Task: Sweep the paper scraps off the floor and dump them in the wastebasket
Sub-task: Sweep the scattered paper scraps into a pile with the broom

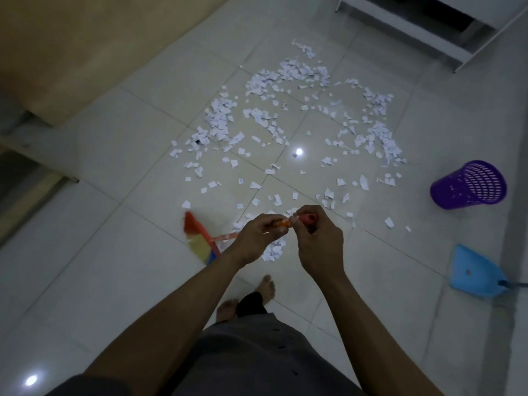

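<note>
Left hand [258, 238] and right hand [318, 247] both wrap tight round the top of the broom [197, 240] stick, the right one at the very end. Its bristles touch the floor [100, 252] on the left, near the feet. White scraps [285, 118] lie all over the tiles ahead, with a small pile just under the hands. I think the sweeping has hardly begun. Next the broom needs long pulls to bring the far scraps into one heap, near the blue dustpan [477, 272] and the purple wastebasket [468, 185] on the right.
</note>
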